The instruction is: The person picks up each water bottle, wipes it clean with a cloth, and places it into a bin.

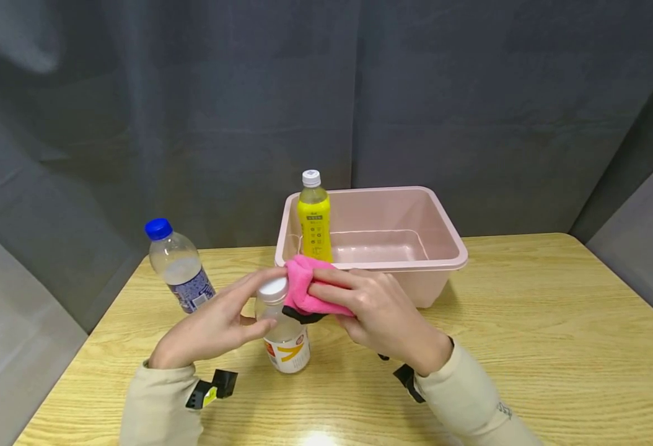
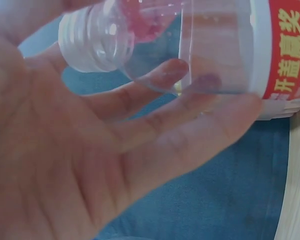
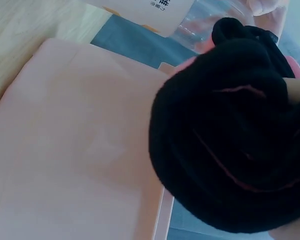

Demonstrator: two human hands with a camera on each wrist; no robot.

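Observation:
A clear bottle [image 1: 285,331] with a white cap and a white label stands tilted slightly on the table. Around its upper part is my left hand [image 1: 220,319], thumb on the near side; the left wrist view shows its fingers [image 2: 185,125] along the clear bottle wall [image 2: 215,45]. My right hand [image 1: 379,310] grips a bunched pink cloth [image 1: 310,291] with a black underside against the bottle's right side, near the cap. In the right wrist view the cloth's black side [image 3: 230,135] hides most of that hand.
Behind the hands is a pink plastic tub [image 1: 427,263], with a yellow-labelled bottle [image 1: 315,226] at its left end. A blue-capped bottle [image 1: 184,269] stands to the left on the wooden table [image 1: 538,322]. Grey curtains [image 1: 237,111] hang behind.

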